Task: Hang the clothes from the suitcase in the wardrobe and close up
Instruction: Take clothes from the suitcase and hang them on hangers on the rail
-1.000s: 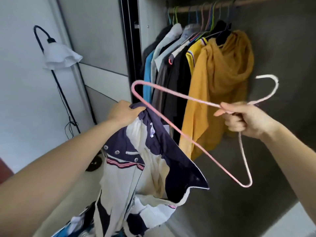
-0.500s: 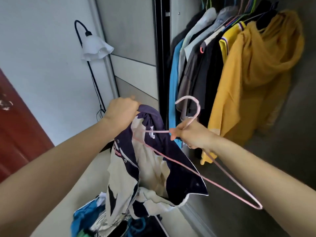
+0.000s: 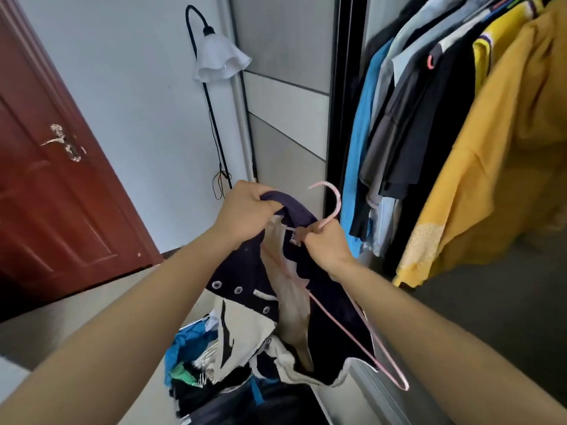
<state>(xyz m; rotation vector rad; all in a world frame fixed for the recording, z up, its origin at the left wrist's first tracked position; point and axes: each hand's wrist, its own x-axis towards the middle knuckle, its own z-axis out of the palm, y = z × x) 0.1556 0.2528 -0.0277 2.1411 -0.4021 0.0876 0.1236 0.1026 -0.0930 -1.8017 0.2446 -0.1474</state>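
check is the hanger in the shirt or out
Partly in: one end of the pink hanger is inside the shirt neck, the other outside.

No writing is reading clearly anywhere. A small white neck label (image 3: 293, 239) inside the navy-and-cream shirt (image 3: 242, 273) is carrying dark print, but it is showing too blurred to make out.

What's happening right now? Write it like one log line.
left hand: holds shirt collar | right hand: grips pink hanger | hanger: partly inside shirt | hung: not yet
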